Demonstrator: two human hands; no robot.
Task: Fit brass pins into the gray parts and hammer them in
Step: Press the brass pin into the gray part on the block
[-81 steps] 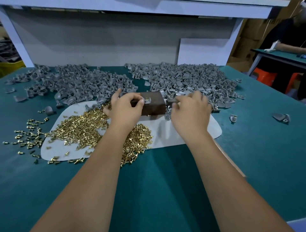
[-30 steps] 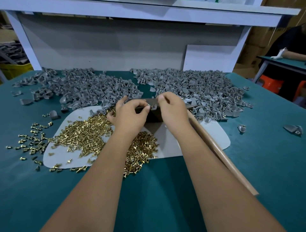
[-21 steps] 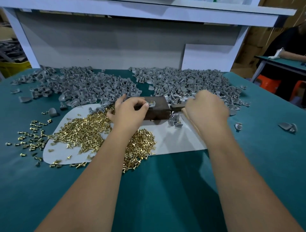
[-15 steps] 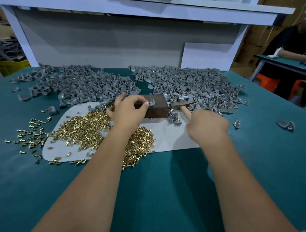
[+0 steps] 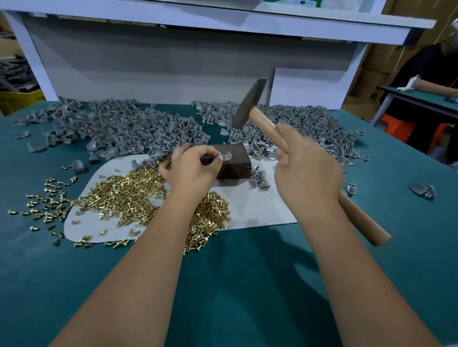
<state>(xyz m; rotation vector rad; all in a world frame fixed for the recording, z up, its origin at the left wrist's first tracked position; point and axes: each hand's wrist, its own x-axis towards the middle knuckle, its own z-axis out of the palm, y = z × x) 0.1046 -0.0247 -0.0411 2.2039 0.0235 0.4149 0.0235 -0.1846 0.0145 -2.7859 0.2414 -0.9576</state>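
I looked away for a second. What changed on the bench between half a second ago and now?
The right hand lifted the hammer off the table; its head is now raised above the block. The left hand still pinches the gray part with its pin on the block; the piles are unmoved.

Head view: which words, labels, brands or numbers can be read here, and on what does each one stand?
No text can be read.
Green and white item on the top shelf: any print is too small and blurred.
Hammer, dark block, cardboard boxes: no markings show.
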